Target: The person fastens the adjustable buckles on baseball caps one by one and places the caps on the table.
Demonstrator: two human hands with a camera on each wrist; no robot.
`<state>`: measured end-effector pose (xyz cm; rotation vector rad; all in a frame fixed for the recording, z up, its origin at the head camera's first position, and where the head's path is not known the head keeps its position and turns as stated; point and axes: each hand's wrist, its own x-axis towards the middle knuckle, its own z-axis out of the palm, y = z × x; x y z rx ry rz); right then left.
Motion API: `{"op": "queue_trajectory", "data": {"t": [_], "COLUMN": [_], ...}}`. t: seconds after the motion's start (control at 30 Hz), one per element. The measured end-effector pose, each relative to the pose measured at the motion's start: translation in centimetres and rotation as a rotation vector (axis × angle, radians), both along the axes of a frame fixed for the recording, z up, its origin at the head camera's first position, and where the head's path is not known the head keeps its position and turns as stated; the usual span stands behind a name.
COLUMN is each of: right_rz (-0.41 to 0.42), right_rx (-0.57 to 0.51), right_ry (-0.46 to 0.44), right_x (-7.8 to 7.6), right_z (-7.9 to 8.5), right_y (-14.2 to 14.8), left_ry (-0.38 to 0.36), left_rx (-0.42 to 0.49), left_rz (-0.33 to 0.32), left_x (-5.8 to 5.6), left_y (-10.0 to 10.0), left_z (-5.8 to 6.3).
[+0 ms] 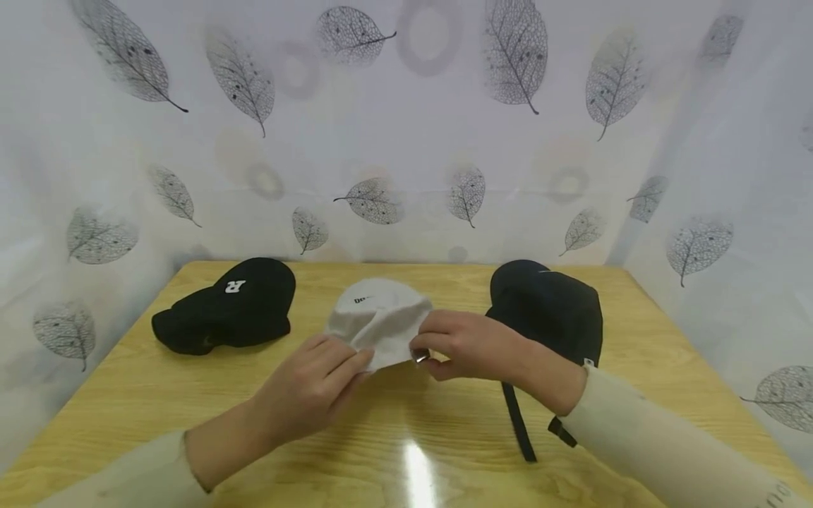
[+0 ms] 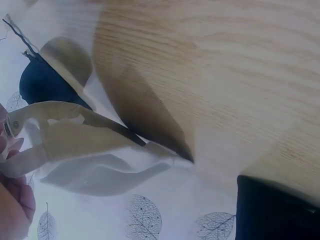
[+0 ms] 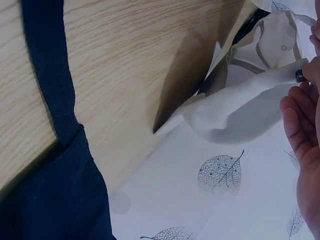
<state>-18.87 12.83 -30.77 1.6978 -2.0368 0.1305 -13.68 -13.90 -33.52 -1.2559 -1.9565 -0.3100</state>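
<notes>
A white cap [image 1: 381, 310] with dark lettering is held over the middle of the table, its back edge toward me. My left hand [image 1: 311, 384] pinches that edge on the left, thumb on top. On the right, my right hand [image 1: 470, 346] pinches the cap's strap end by a small metal buckle [image 1: 420, 355]. The left wrist view shows the white strap [image 2: 25, 161] and the cap's inside from below. In the right wrist view, fingers of the right hand [image 3: 305, 115] grip beside the dark buckle [image 3: 300, 75].
A black cap [image 1: 254, 303] with a white letter R lies at the left of the wooden table [image 1: 254, 466]. Another black cap [image 1: 552, 303] sits at the right, partly behind my right forearm, its black strap [image 1: 517, 423] trailing toward me. A leaf-print curtain [image 1: 406, 141] surrounds the table.
</notes>
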Motion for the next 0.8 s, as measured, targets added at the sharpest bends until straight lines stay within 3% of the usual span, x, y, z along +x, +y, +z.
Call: {"op": "queue_trajectory", "data": {"t": [0.17, 0.43, 0.8], "right_rz": [-0.03, -0.066, -0.07], "right_rx": [-0.009, -0.034, -0.043], "right_ry": [-0.018, 0.028, 0.033], "right_x": [0.25, 0.33, 0.54], "right_z": [-0.2, -0.22, -0.43], "right_y": [0.08, -0.3, -0.52], "left_ry": [-0.014, -0.035, -0.041], "left_rx": [-0.01, -0.039, -0.073], "left_rz": [-0.008, 0.026, 0.045], "left_x": [-0.11, -0.33, -0.25], "left_y": [0.16, 0.27, 0.18], "left_z": [-0.13, -0.14, -0.62]}}
